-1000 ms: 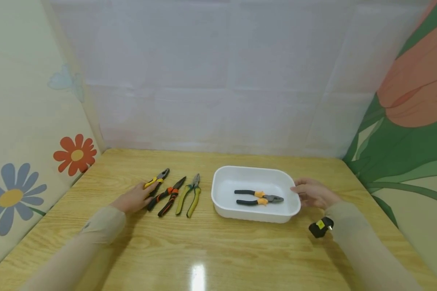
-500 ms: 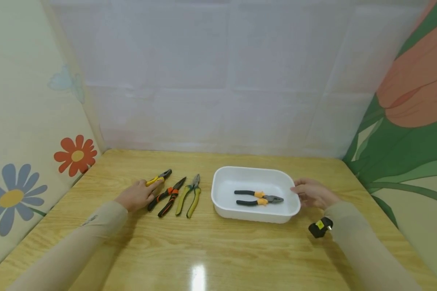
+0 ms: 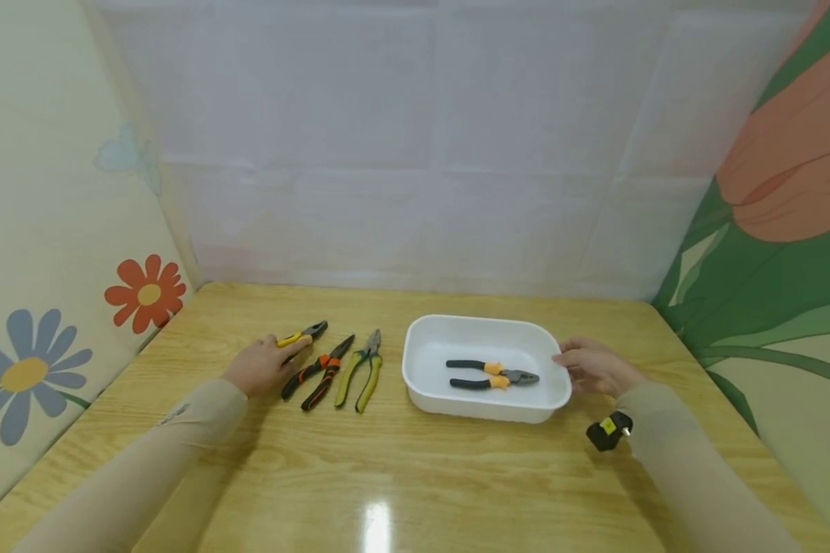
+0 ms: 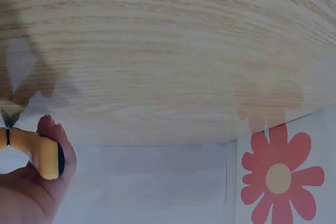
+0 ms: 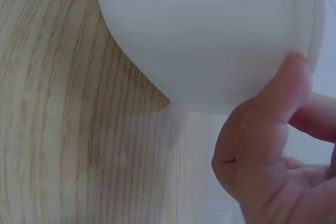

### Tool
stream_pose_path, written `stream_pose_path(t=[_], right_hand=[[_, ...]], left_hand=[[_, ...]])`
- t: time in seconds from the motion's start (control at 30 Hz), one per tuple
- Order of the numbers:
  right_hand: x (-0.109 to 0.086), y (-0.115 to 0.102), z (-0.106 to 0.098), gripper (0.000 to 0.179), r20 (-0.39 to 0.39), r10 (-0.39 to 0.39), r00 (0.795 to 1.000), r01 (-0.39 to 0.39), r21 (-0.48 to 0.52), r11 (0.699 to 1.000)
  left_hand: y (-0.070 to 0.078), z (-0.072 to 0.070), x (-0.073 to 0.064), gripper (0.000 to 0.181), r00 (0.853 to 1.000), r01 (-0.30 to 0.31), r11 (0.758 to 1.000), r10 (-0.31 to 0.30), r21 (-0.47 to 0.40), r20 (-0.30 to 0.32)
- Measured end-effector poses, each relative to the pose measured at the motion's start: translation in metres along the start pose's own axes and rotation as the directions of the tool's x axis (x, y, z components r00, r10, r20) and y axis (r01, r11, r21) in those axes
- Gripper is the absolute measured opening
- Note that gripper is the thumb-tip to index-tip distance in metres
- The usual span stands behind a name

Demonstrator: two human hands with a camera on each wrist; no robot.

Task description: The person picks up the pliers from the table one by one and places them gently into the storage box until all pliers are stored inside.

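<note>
My left hand (image 3: 257, 367) grips yellow-and-black pliers (image 3: 313, 331) at the far left of the row, their grey nose pointing away. In the left wrist view, fingers curl round the yellow handle (image 4: 48, 158); the other handle is mostly hidden. Just right of that hand lie orange-and-black long-nose pliers (image 3: 328, 369), then green-handled pliers (image 3: 366, 367), both with handles spread. My right hand (image 3: 598, 366) pinches the right end of a white plastic tub (image 3: 477, 405), thumb (image 5: 294, 82) against its wall. Black-and-orange pliers (image 3: 496, 382) lie inside the tub.
Everything stands on a glossy wood-grain table (image 3: 415, 476). A white sheet (image 3: 415, 153) hangs along the back edge, with flower-printed panels (image 3: 28, 153) at both sides. A small black-and-yellow device (image 3: 610, 432) sits at my right wrist.
My left hand has closed round the yellow-and-black pliers and shifted them slightly right and away. Their handles no longer show spread beside the orange-and-black pair. The right hand and tub stay put.
</note>
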State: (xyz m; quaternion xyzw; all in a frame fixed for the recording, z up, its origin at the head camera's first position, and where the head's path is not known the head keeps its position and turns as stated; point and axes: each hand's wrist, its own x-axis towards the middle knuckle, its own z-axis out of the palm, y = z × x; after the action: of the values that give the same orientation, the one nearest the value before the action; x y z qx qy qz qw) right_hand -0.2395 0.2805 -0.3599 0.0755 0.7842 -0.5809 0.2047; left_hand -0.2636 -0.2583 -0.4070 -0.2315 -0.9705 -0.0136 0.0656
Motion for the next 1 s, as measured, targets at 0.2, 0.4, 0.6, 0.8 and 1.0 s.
stream_pose_path(t=[0.2,0.4,0.6,0.8,1.0], right_hand=[[0.0,0.0,0.0,0.023,-0.001,0.004,1.0,-0.004,0.01,1.0],[0.001,-0.002,-0.001,0.027,-0.005,0.012,1.0,-0.012,-0.001,1.0],[0.001,-0.003,0.0,0.027,-0.002,0.013,1.0,-0.013,0.001,1.0],[0.001,-0.001,0.001,0.025,0.008,0.003,1.0,-0.004,0.012,1.0],[0.002,0.0,0.0,0.023,0.012,-0.004,1.0,0.004,0.008,1.0]], left_hand=[[-0.001,0.004,-0.002,0.039,0.995,-0.029,0.998,0.034,0.051,-0.098],[-0.007,0.005,-0.001,0.035,0.995,-0.026,0.996,0.034,0.084,-0.091],[-0.008,0.003,-0.004,0.034,0.993,-0.056,0.992,0.068,0.113,-0.102],[-0.006,-0.002,-0.011,0.037,0.984,-0.079,0.987,0.1,0.14,-0.149],[0.0,-0.01,-0.014,0.039,0.967,-0.105,0.984,0.135,0.145,-0.218]])
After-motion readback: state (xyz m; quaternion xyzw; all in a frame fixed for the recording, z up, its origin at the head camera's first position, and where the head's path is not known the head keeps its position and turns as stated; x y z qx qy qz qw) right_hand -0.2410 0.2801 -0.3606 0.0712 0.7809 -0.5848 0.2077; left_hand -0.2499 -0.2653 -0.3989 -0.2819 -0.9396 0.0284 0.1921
